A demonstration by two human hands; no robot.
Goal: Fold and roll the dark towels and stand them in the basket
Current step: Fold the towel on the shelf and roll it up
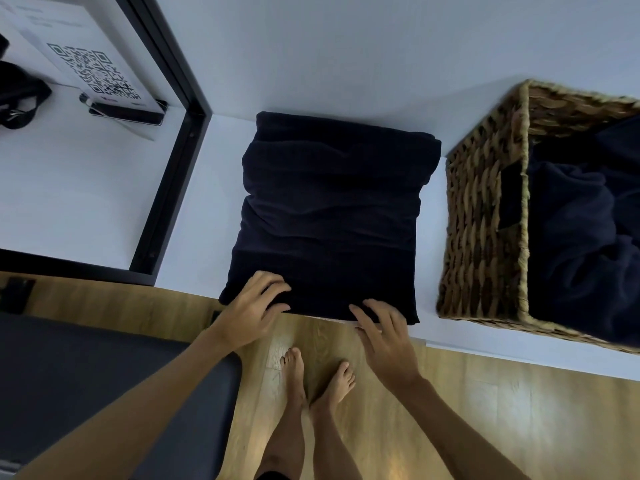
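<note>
A dark navy towel (332,209) lies folded into a rough rectangle on the white tabletop (214,188), its near edge at the table's front edge. My left hand (254,308) rests on the towel's near left corner with fingers spread and slightly bent. My right hand (382,332) touches the near right corner, fingers extended over the hem. To the right stands a woven wicker basket (485,216) with more dark towel (581,223) inside it, loosely bunched.
A black frame (173,133) borders a white panel at the left, holding a QR-code sign (95,72) and a black strap (19,95). Below the table are a wooden floor (485,427), my bare feet (315,379) and a dark cushion (86,375).
</note>
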